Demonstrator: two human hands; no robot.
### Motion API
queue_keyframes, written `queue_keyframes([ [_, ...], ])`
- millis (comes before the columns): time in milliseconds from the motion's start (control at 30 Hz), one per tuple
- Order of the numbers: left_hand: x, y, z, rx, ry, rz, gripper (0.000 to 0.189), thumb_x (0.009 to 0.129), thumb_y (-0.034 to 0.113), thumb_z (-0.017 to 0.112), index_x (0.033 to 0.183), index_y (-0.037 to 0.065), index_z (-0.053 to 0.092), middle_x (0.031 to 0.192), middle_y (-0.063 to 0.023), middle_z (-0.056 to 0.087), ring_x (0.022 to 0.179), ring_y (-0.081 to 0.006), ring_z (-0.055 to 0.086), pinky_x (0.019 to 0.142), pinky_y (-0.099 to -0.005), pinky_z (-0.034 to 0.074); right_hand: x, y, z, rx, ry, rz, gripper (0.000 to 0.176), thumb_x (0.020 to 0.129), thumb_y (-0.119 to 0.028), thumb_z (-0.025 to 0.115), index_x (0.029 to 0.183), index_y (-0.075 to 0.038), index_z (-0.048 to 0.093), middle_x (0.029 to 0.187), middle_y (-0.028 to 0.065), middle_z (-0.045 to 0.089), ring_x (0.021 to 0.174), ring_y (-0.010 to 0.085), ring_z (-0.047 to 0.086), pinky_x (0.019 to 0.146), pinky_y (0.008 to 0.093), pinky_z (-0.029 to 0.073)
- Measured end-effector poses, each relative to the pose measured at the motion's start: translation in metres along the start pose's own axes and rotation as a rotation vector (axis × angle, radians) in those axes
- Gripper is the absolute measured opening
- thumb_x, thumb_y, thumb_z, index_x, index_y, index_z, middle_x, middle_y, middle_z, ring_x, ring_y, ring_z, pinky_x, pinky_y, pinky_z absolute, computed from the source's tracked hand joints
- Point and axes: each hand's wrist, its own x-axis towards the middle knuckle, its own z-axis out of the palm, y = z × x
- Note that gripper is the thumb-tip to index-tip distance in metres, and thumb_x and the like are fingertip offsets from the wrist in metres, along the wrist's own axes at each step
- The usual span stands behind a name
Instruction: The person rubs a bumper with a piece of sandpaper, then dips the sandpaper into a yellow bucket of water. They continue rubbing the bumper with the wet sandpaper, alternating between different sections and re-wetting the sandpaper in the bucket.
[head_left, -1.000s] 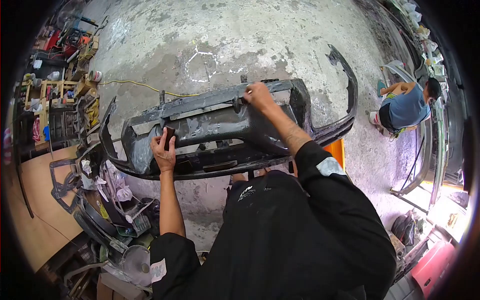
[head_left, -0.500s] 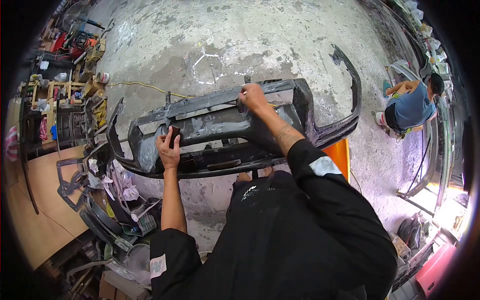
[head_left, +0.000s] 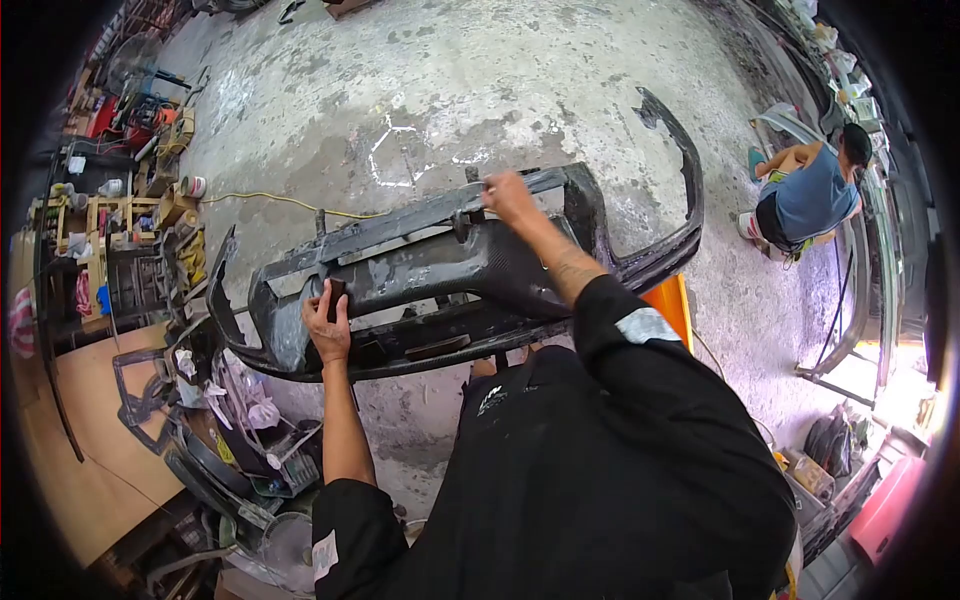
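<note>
A dark car bumper (head_left: 425, 268), scuffed and patched with grey, lies across the view in front of my body. My left hand (head_left: 326, 328) is at its left part, fingers around a small dark brown block (head_left: 336, 297) that looks like a sanding block. My right hand (head_left: 511, 198) is closed in a fist at the bumper's upper edge, right of the middle. Whatever its fingers grip, if anything, is hidden. A second flat dark piece (head_left: 437, 347) lies on the bumper's lower lip.
An orange object (head_left: 670, 305) stands behind the bumper's right end. Another person (head_left: 808, 190) sits low at the right. Shelves of tools (head_left: 120, 220), a wooden board (head_left: 90, 430) and a fan (head_left: 290, 550) line the left. A yellow cable (head_left: 270, 200) crosses the concrete floor.
The view has shifted, so the surroundings sit further left. The bumper looks more slanted, its left end lower. Both hands stay at about the same parts of it.
</note>
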Motion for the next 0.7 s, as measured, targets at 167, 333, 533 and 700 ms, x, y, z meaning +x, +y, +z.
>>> queue_keyframes([
  [167, -0.001, -0.001, 0.0, -0.01, 0.008, -0.024, 0.047, 0.093, 0.023, 0.077, 0.14, 0.018, 0.069, 0.103, -0.0154, 0.056, 0.102, -0.0332, 0.056, 0.095, -0.0428, 0.046, -0.011, 0.082, -0.099, -0.263, 0.074, 0.08, 0.016, 0.081, -0.019, 0.074, 0.082, -0.003, 0.074, 0.078, 0.0226, 0.07, 0.076, 0.0385, 0.071, 0.074, 0.0479, 0.057],
  [333, -0.001, -0.006, 0.002, -0.03, 0.013, 0.007, 0.048, 0.093, 0.023, 0.077, 0.139, 0.017, 0.069, 0.102, -0.0154, 0.057, 0.099, -0.0338, 0.056, 0.093, -0.0444, 0.046, -0.012, 0.044, -0.024, -0.196, 0.204, -0.115, 0.013, 0.073, -0.017, 0.073, 0.075, -0.004, 0.072, 0.073, 0.0219, 0.067, 0.072, 0.0399, 0.067, 0.067, 0.0499, 0.053],
  [533, 0.001, -0.004, 0.002, 0.002, 0.004, 0.02, 0.049, 0.091, 0.023, 0.078, 0.139, 0.017, 0.069, 0.104, -0.0169, 0.058, 0.101, -0.0351, 0.056, 0.094, -0.0449, 0.047, -0.014, -0.044, 0.022, 0.016, 0.138, -0.088, 0.015, 0.079, -0.018, 0.076, 0.078, -0.004, 0.072, 0.08, 0.0223, 0.068, 0.081, 0.0442, 0.065, 0.076, 0.0543, 0.053],
  [700, 0.0, -0.004, 0.002, -0.007, 0.01, 0.003, 0.046, 0.091, 0.024, 0.079, 0.135, 0.016, 0.072, 0.104, -0.0168, 0.057, 0.1, -0.0347, 0.056, 0.092, -0.0442, 0.048, -0.002, 0.035, -0.054, -0.098, -0.002, 0.172, 0.012, 0.081, -0.017, 0.074, 0.084, -0.006, 0.077, 0.083, 0.0208, 0.072, 0.082, 0.0397, 0.07, 0.078, 0.0486, 0.055],
])
